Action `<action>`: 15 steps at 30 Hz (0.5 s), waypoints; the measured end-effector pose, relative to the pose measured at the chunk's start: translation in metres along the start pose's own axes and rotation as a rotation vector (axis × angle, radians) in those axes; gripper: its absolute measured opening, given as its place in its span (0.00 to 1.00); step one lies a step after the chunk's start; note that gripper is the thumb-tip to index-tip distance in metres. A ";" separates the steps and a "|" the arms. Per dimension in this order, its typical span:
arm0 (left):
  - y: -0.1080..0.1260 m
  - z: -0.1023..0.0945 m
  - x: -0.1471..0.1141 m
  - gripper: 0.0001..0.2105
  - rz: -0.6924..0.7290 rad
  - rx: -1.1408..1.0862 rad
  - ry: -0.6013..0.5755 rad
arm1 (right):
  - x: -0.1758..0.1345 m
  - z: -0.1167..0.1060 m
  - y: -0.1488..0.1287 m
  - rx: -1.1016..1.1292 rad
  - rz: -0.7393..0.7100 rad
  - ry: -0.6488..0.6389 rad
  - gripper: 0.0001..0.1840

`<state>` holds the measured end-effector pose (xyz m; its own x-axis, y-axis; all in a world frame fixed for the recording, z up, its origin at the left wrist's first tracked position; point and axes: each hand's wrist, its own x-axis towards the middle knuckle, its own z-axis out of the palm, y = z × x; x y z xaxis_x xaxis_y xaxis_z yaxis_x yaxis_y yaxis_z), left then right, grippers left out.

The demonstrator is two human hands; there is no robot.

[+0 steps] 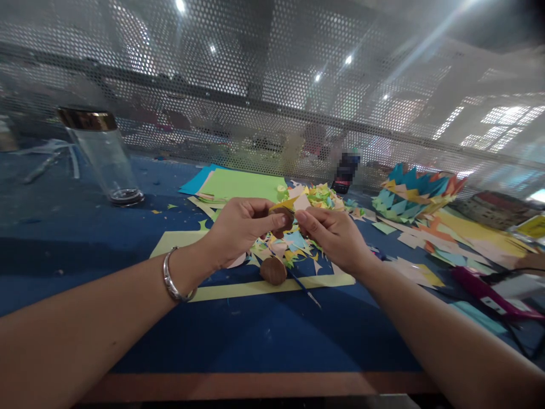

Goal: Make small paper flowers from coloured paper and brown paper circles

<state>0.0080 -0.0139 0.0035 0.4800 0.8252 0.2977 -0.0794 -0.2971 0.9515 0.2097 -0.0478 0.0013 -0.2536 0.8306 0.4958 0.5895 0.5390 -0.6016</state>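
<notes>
My left hand [242, 227], with a silver bangle at the wrist, is closed above the table. Its thumb and fingers pinch a small yellow paper piece [284, 204], with a dark brown round-edged thing beneath whose kind I cannot make out. Close beside it, my right hand [334, 233] is closed on a pale pink paper piece [302, 203] that meets the yellow one. Below the hands lies a round brown wooden-looking piece [273, 271]. A thin brush-like stick [304, 288] rests to its right. Colourful paper scraps [298, 241] are heaped behind and under the hands.
Green and blue paper sheets [247, 184] lie at the back. A glass bottle [106, 162] stands left. To the right are a folded-paper ring [413, 193], a magenta device [489, 292] with cables, and paper strips. A phone [346, 172] leans near the perforated metal screen [255, 85].
</notes>
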 end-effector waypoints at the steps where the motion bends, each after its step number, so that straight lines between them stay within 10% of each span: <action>1: 0.000 -0.001 0.000 0.07 0.005 0.021 -0.001 | 0.000 0.000 0.000 -0.004 -0.002 0.003 0.27; 15: -0.001 -0.008 0.002 0.10 0.027 0.179 -0.063 | 0.000 0.001 0.001 -0.058 -0.002 -0.013 0.27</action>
<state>0.0021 -0.0078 0.0036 0.5343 0.7856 0.3120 0.0610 -0.4040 0.9127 0.2095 -0.0476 -0.0002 -0.2651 0.8314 0.4884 0.6321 0.5323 -0.5631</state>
